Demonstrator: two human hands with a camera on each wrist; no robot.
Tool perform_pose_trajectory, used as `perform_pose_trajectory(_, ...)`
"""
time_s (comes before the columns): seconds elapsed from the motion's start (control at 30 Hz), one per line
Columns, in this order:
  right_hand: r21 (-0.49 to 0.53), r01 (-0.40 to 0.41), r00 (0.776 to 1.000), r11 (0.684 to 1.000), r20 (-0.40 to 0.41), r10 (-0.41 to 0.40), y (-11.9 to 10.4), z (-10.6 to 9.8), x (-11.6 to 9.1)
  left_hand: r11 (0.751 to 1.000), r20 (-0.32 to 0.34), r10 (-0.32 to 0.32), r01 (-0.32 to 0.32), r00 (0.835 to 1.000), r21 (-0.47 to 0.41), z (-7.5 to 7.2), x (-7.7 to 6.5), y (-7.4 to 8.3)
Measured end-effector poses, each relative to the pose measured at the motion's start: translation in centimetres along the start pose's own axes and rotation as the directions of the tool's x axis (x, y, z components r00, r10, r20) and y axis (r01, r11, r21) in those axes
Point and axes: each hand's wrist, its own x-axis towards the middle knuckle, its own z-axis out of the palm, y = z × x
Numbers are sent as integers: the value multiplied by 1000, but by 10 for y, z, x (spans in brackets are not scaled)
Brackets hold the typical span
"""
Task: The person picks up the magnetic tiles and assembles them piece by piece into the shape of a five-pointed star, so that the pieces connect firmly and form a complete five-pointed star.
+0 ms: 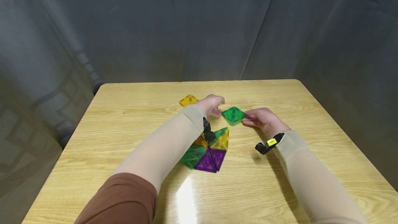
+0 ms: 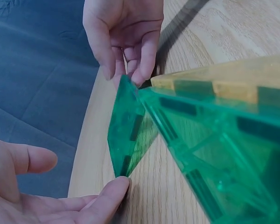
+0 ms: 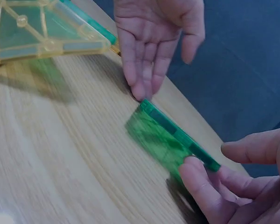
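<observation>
A translucent green diamond-shaped magnetic tile lies between the two hands beyond the middle of the table. My right hand holds its right corner with the fingers, the thumb apart in the right wrist view. At the opposite corner, the fingertips of my left hand touch or nearly touch the tile, fingers extended and thumb free. Nearer me is a joined cluster of magnetic tiles: purple tiles, a green tile and a yellow tile. My left forearm hides part of this cluster.
A yellow diamond-shaped tile lies behind the left hand, partly covered by it. The wooden table ends at a dark grey curtain. In the right wrist view, a yellow tile of the cluster stands raised off the tabletop.
</observation>
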Motion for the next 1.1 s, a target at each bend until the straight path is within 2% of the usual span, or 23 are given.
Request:
perform_pose_trajectory(0.23,-14,24,1000,1000,20,-24,5,11,9,1000,12,2,-2,1000,0,1,2,-2)
perform_pose_trajectory(0.5,4,54,998,999,28,-54,2,10,4,999,31,9,-10,999,33,2,4,-5)
perform_pose_trajectory(0.83,21,99,991,995,89,-101,-3,15,-1,991,62,20,-28,998,133,8,6,-7)
perform_pose_trajectory(1.1,54,142,980,988,136,-148,-1,21,2,973,119,34,-60,992,222,11,4,-7)
